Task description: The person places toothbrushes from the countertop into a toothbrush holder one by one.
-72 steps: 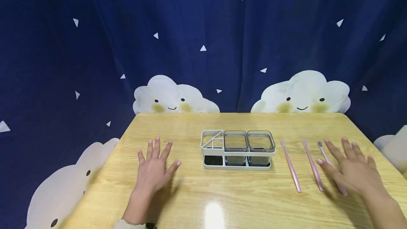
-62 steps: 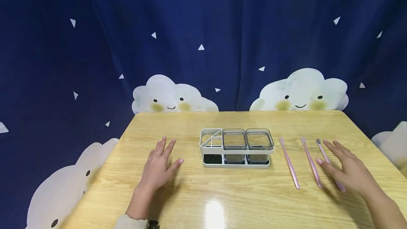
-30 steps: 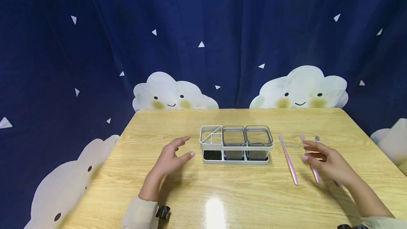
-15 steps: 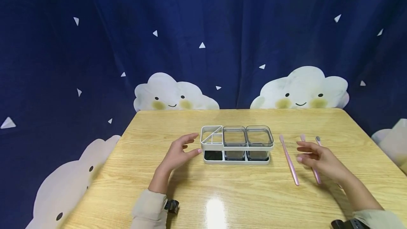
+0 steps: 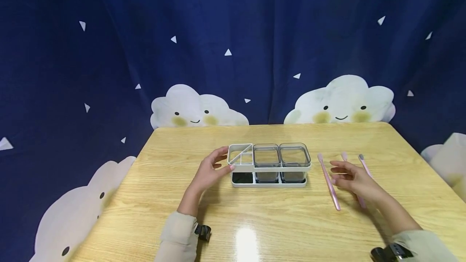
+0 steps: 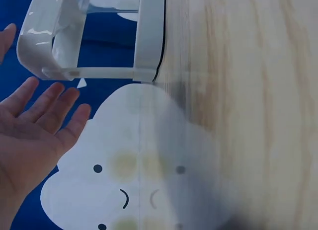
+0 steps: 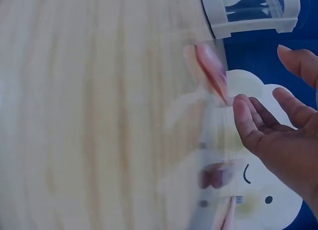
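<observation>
A white toothbrush holder stands mid-table, with a divided section at its left end and two clear grey cups in it. My left hand is at the holder's left end, thumb by the front corner; in the left wrist view its fingers are spread just short of the frame. Right of the holder lie three toothbrushes: a pink one, a second pink one and one with a grey head. My right hand hovers over the latter two, fingers loosely bent and holding nothing, partly covering them.
The light wooden table has a glossy top. Behind it hangs a dark blue curtain with clouds and white triangles. Black wrist devices sit at both sleeves.
The left hand has gone from flat at the table's left to the holder's left end. The right hand has moved left across the toothbrushes, its fingers bending. The holder and toothbrushes stay put.
</observation>
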Motion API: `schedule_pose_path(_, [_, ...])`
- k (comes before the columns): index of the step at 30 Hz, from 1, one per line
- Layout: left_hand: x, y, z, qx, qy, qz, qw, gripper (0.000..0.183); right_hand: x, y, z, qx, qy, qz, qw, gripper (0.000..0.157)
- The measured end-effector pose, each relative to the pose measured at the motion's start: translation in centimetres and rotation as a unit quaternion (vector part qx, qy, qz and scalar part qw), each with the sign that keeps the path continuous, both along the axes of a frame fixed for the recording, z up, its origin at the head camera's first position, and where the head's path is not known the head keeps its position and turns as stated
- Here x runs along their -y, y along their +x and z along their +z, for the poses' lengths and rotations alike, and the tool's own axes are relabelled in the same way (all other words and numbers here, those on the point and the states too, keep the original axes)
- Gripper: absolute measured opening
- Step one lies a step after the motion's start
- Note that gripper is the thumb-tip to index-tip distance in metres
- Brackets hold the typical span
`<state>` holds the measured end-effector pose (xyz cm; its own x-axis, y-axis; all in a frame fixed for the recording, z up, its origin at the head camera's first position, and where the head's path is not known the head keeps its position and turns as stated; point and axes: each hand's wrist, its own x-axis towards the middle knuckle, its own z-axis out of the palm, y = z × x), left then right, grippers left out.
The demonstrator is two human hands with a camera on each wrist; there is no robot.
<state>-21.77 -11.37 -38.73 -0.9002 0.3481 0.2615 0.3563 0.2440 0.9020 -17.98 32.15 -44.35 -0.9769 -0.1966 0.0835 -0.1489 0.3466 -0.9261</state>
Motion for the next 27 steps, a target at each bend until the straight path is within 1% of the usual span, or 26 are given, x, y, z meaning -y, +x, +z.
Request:
schedule_pose_path(4, [-0.3,-0.5,-0.2,-0.007,0.022,0.000,0.9997,0.058,0.3,-0.3,-0.5,-0.010,-0.003,-0.014,1.000,0.061])
schedule_pose_path(8, [-0.6,-1.0,-0.2,-0.010,0.036,-0.002,0.9993,0.058,0.5,-0.6,-1.1,-0.001,-0.015,-0.018,1.000,0.061])
schedule_pose_path(14, [-0.6,-1.5,-0.3,0.013,0.052,-0.015,0.9984,0.062,0.5,-0.9,-1.4,0.010,-0.013,-0.011,1.000,0.062])
schedule_pose_path(19, [-0.6,-1.8,-0.5,0.036,0.058,-0.018,0.9975,0.064,0.2,-1.4,-1.3,0.040,0.001,-0.004,0.999,0.066])
schedule_pose_path(21, [-0.6,-1.9,-0.5,0.042,0.060,-0.019,0.9971,0.065,0.0,-1.6,-1.4,0.054,-0.003,-0.002,0.999,0.067])
schedule_pose_path(26, [-0.5,-2.1,-0.7,0.050,0.069,-0.021,0.9961,0.064,-0.5,-2.2,-1.4,0.068,-0.003,0.017,0.998,0.067])
schedule_pose_path(27, [-0.5,-2.1,-0.7,0.051,0.070,-0.020,0.9960,0.064,-0.5,-2.3,-1.4,0.069,0.004,0.020,0.997,0.066])
